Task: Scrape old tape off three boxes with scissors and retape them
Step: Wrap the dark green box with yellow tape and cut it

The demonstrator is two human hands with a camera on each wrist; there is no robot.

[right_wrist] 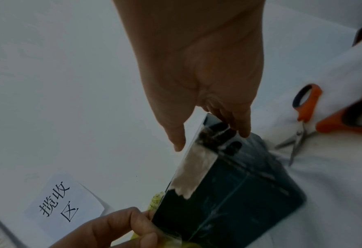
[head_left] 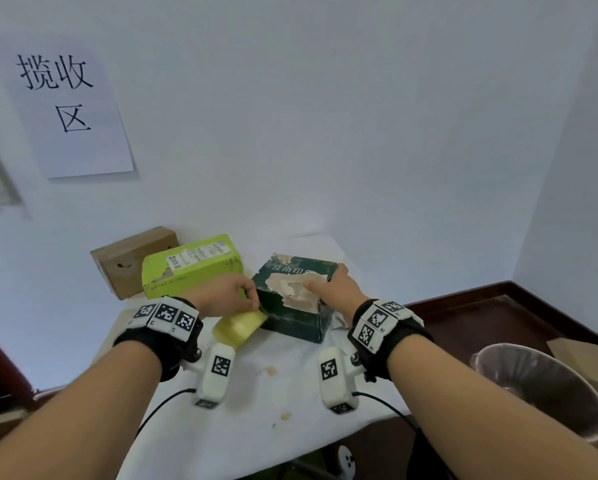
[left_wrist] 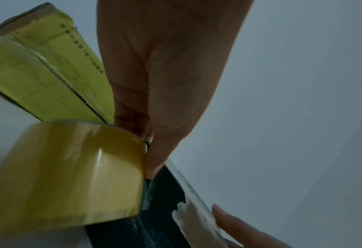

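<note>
A dark green box with a torn pale patch on its top stands mid-table. My right hand lies on its top with straight fingers, and in the right wrist view the fingertips press the far edge of the box. My left hand grips the yellow tape roll at the box's left edge, its thumb against the corner. The roll fills the lower left of the left wrist view. Orange-handled scissors lie open on the cloth right of the box.
A lime green box and a brown cardboard box stand behind at the left, by the wall. The white-covered table ends near my forearms. A lined bin stands on the floor at the right. A paper sign hangs on the wall.
</note>
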